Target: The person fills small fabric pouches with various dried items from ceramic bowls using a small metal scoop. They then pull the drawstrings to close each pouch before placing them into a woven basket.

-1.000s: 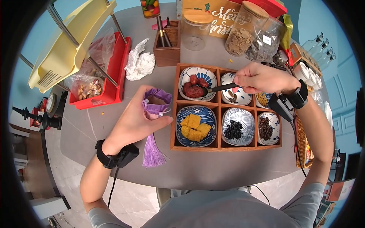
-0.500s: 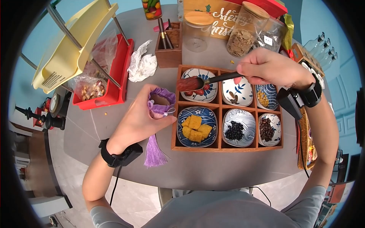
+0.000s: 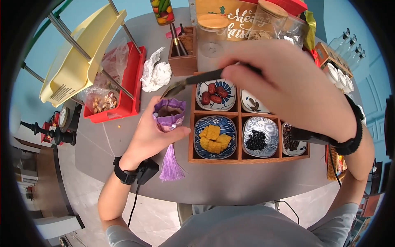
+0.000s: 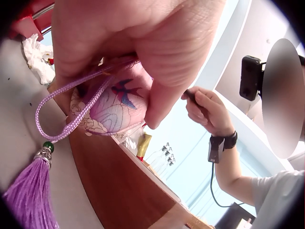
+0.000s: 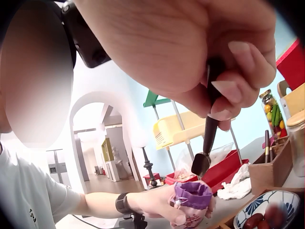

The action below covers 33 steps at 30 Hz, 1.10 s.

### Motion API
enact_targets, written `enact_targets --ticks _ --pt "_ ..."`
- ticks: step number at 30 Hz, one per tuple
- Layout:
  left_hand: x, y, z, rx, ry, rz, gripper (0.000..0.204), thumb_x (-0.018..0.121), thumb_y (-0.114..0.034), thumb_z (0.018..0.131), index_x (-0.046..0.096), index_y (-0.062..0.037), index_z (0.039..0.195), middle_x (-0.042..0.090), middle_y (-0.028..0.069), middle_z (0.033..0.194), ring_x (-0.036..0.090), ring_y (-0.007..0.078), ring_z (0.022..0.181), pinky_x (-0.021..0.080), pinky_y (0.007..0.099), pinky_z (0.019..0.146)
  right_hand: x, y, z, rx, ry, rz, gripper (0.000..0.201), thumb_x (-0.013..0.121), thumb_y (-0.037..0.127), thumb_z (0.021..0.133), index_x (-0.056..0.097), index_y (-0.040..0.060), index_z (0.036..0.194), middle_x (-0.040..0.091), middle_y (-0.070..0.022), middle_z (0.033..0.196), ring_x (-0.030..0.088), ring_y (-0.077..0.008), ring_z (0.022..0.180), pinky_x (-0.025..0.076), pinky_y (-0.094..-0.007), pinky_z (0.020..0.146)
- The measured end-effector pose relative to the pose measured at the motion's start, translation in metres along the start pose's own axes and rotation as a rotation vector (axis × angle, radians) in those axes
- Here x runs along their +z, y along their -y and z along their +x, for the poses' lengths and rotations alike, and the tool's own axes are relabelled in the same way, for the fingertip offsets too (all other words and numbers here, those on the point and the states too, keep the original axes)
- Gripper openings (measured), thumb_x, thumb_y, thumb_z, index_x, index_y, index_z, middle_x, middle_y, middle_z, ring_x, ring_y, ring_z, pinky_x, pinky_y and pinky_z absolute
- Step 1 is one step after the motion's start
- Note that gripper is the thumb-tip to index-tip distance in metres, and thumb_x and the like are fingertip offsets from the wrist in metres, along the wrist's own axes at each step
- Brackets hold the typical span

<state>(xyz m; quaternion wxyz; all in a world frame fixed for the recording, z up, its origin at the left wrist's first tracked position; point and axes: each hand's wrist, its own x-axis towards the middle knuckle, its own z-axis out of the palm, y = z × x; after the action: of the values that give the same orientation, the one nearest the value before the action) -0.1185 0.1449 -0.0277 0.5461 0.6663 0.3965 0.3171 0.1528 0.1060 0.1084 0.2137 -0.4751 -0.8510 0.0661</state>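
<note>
My left hand (image 3: 144,140) grips a small purple drawstring pouch (image 3: 170,120), fingers and thumb around its sides. The pouch's mouth faces up, and a lilac tassel (image 3: 173,164) hangs below. In the left wrist view, a bird is printed on the cloth of the pouch. My right hand (image 3: 279,80) holds a dark spoon (image 3: 205,77) by its handle, reaching across from the right. The spoon's bowl (image 5: 201,164) tips down just over the pouch's mouth, with nothing seen on it. Red dates (image 3: 212,99) lie in a patterned dish at the box's back left.
The divided wooden box (image 3: 222,160) holds several dishes, among them yellow cubes (image 3: 214,139) and black beans (image 3: 257,140). Behind stand a utensil box (image 3: 183,66) and a lidded jar (image 3: 212,43). Crumpled tissue (image 3: 156,74) lies beside a red tray (image 3: 132,84) at left.
My right hand has carried the spoon leftward from the date dish to above the pouch. A date lay on the spoon half a second ago; none shows there now. My left hand stays around the pouch.
</note>
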Motion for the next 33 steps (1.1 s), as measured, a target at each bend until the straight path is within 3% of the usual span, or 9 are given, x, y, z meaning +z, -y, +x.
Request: enact_targets --ticks 3,7,10,14,18,19,25,28,33 --pt "-0.014 0.012 -0.007 0.008 -0.022 -0.004 0.063 0.086 0.001 0.078 0.048 -0.0044 0.128 0.063 0.0015 0.106 0.061 0.0068 0.092 0.053 0.0246 0.082 -0.013 -0.009 -0.029 0.123 -0.107 0.028 0.02 0.054 0.015 0.106 0.063 -0.0015 0.113 0.061 -0.0026 0.08 0.056 -0.0107 0.07 0.046 -0.026 0.063" --pt "-0.017 0.002 -0.034 0.108 -0.116 0.007 0.068 0.085 0.006 0.074 0.046 -0.0053 0.128 0.062 0.0031 0.107 0.062 0.0101 0.093 0.054 0.0267 0.084 -0.034 -0.02 -0.088 0.487 -0.183 -0.012 0.021 0.051 0.017 0.109 0.06 0.0029 0.122 0.057 0.0027 0.085 0.05 -0.0032 0.074 0.038 -0.02 0.062" --pt "-0.017 0.003 -0.063 0.213 -0.188 0.088 0.077 0.088 0.006 0.067 0.043 -0.006 0.128 0.055 0.0101 0.127 0.061 0.0129 0.099 0.055 0.029 0.085 -0.03 -0.051 -0.147 0.626 -0.453 -0.004 0.021 0.051 0.011 0.108 0.061 -0.001 0.122 0.054 0.0016 0.084 0.049 -0.007 0.078 0.041 -0.0231 0.068" --pt "-0.007 0.007 -0.097 0.207 -0.189 0.037 0.081 0.097 -0.011 0.068 0.041 -0.0053 0.126 0.052 0.0143 0.128 0.06 0.0145 0.1 0.053 0.0282 0.088 -0.021 -0.099 -0.24 0.839 -0.468 -0.064 0.035 0.049 0.014 0.11 0.057 -0.0019 0.14 0.047 0.0052 0.08 0.041 -0.0031 0.068 0.034 -0.0213 0.058" --pt "0.02 0.013 -0.118 0.146 -0.13 -0.105 0.083 0.097 -0.011 0.069 0.039 -0.0054 0.128 0.051 0.0149 0.129 0.06 0.0174 0.106 0.053 0.0315 0.089 0.013 -0.098 -0.275 0.827 -0.429 -0.205 0.033 0.049 0.011 0.109 0.057 -0.0058 0.136 0.066 -0.0082 0.107 0.059 -0.0134 0.095 0.048 -0.0273 0.088" --pt "0.027 0.014 -0.122 0.161 -0.126 -0.11 0.083 0.097 -0.011 0.069 0.039 -0.0056 0.128 0.051 0.0152 0.128 0.06 0.019 0.108 0.053 0.0322 0.089 0.016 -0.091 -0.276 0.974 -0.381 -0.111 0.033 0.049 0.011 0.109 0.057 -0.0053 0.135 0.067 -0.0119 0.115 0.059 -0.0159 0.107 0.045 -0.029 0.1" --pt "0.057 0.025 -0.137 0.194 -0.15 -0.073 0.084 0.098 -0.015 0.068 0.04 -0.006 0.127 0.049 0.0169 0.129 0.056 0.0247 0.116 0.054 0.0351 0.091 0.049 -0.098 -0.299 0.932 -0.451 -0.185 0.025 0.053 0.007 0.105 0.06 -0.0035 0.127 0.069 -0.0094 0.102 0.064 -0.0185 0.09 0.051 -0.0317 0.081" --pt "0.071 0.024 -0.142 0.205 -0.13 -0.088 0.086 0.099 -0.017 0.067 0.039 -0.0056 0.127 0.048 0.0184 0.129 0.057 0.0242 0.114 0.055 0.037 0.092 0.05 -0.091 -0.294 0.92 -0.45 -0.292 0.02 0.059 0.006 0.099 0.062 -0.0005 0.118 0.071 -0.0241 0.1 0.072 -0.0388 0.094 0.054 -0.0405 0.081" --pt "0.088 0.018 -0.145 0.228 -0.088 -0.021 0.088 0.1 -0.017 0.066 0.037 -0.0058 0.127 0.048 0.0196 0.129 0.061 0.0207 0.104 0.057 0.0383 0.093 0.052 -0.089 -0.287 1.05 -0.281 -0.356 0.018 0.069 0.017 0.09 0.06 0.0032 0.096 0.07 -0.02 0.081 0.068 -0.0424 0.079 0.052 -0.0506 0.069"
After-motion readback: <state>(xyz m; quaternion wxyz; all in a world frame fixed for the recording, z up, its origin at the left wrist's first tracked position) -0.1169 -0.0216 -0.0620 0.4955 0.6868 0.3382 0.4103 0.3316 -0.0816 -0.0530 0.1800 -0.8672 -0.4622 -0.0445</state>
